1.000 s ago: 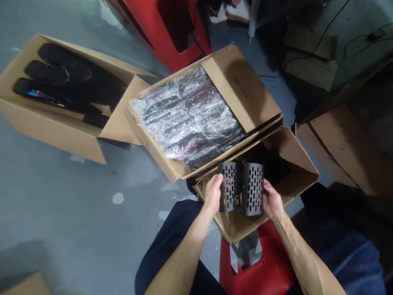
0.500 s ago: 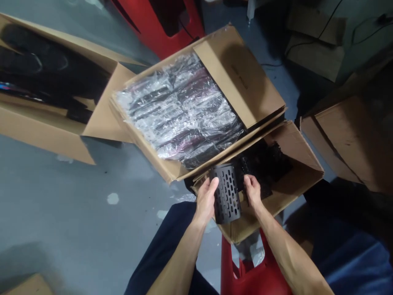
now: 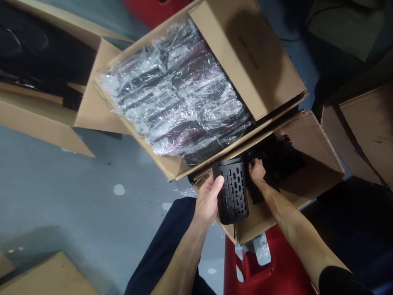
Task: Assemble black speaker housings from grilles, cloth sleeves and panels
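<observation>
My left hand [image 3: 209, 199] grips a black perforated cylinder [image 3: 232, 192] by its side, thumb on the slotted wall. The cylinder is upright, slightly tilted, over the near end of an open cardboard box [image 3: 316, 151]. Inside that box, my right hand [image 3: 256, 170] is closed among dark parts [image 3: 285, 153]; its fingertips are in shadow, and whatever they hold cannot be made out. Just beyond both hands lies a larger carton [image 3: 172, 170] filled with rows of dark items wrapped in clear plastic [image 3: 184, 98].
A red plastic stool [image 3: 260, 274] is below the near box. Another open carton [image 3: 39, 119] with black contents lies at left. More cardboard [image 3: 365, 135] stands at right, and a box [image 3: 52, 278] is at bottom left. A red object [image 3: 156, 10] is behind the large carton.
My right hand has reached farther into the near box, away from the cylinder. My left hand still holds the cylinder. The view has shifted, bringing the boxes closer.
</observation>
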`<state>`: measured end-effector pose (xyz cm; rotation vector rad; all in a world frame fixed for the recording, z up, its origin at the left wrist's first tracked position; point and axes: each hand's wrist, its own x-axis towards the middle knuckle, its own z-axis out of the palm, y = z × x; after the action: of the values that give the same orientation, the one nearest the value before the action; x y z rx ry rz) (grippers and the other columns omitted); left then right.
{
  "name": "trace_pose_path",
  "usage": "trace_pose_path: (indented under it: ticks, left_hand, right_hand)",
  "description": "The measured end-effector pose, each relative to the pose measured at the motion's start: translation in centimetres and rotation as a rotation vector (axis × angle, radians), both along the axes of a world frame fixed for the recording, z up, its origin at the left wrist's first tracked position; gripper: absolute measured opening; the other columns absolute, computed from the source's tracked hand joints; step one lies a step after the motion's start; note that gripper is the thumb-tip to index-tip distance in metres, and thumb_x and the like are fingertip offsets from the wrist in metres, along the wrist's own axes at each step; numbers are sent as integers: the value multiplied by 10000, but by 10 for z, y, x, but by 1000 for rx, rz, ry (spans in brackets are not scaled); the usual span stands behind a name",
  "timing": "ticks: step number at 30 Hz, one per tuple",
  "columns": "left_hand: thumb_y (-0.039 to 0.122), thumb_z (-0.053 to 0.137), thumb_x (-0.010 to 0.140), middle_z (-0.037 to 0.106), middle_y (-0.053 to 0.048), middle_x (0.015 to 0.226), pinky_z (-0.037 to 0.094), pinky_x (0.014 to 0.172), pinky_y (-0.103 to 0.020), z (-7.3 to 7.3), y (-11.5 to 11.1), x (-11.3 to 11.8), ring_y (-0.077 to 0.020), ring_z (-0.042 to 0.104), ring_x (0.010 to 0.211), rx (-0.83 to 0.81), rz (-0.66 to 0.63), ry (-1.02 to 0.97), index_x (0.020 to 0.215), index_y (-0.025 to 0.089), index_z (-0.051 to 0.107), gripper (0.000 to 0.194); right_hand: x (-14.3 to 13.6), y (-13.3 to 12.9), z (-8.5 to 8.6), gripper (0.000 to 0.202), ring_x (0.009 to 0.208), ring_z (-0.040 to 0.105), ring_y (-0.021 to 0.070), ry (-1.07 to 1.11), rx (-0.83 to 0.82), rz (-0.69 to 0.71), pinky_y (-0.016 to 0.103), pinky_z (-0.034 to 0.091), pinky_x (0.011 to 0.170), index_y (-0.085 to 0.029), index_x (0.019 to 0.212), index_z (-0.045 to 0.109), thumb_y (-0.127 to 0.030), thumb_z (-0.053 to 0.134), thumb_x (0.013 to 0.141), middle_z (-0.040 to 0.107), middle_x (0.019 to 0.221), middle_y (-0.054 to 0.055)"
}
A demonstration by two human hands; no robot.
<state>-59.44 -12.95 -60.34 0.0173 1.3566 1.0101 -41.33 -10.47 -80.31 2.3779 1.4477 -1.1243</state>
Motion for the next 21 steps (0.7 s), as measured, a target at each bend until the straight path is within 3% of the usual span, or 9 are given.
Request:
trace_pose_path:
  ticks: [7, 10, 13, 17, 19, 21]
  left_hand:
    - [579, 877, 693, 812, -78, 954, 599, 889, -397, -2, -3, -5, -298, 764, 976, -48, 38, 27, 1152, 178, 742, 624]
    - [592, 865, 696, 809, -76, 946, 600, 867, -392, -4, -2, -5, -303, 761, 968, -62, 25, 26, 1137, 178, 745, 617]
    - [593, 861, 701, 807, -82, 998, 588, 875, -375, -4, -1, -4, -293, 753, 982, -35, 11, 53, 1114, 175, 747, 598]
    - [582, 848, 730, 801, -74, 1032, 551, 941, -353, -5, -3, -2, -268, 730, 1038, 36, -45, 112, 1074, 173, 753, 543]
    - [593, 856, 708, 801, -58, 977, 544, 940, -349, -7, -7, -1, -258, 729, 1018, 34, -54, 151, 1024, 175, 760, 532]
    - [610, 871, 665, 797, -49, 919, 548, 916, -355, -8, -12, 1, -258, 733, 979, 21, -43, 161, 980, 173, 761, 550]
  right_hand:
    - [-10, 18, -15, 191, 990, 668, 273, 28, -4, -106, 383, 488, 836, -204, 1109, 656, -253, 636, 925, 609, 1191, 122]
    - [-3, 23, -8, 129, 1059, 638, 298, 93, 56, -177, 419, 471, 898, -209, 1027, 655, -243, 598, 917, 603, 1201, 130]
    - [17, 19, 27, 159, 1102, 602, 307, 184, 170, -285, 436, 463, 945, -214, 1021, 626, -314, 560, 918, 628, 1132, 122]
    - [51, -3, 100, 361, 897, 648, 254, 387, 310, -448, 406, 528, 855, -235, 1148, 584, -497, 495, 915, 675, 932, 54]
    - [58, -19, 133, 436, 844, 667, 240, 483, 356, -509, 401, 553, 809, -244, 1190, 590, -548, 450, 911, 705, 939, 48]
    - [55, -36, 158, 450, 862, 688, 243, 656, 357, -631, 402, 564, 807, -247, 1175, 635, -560, 519, 872, 739, 992, 53]
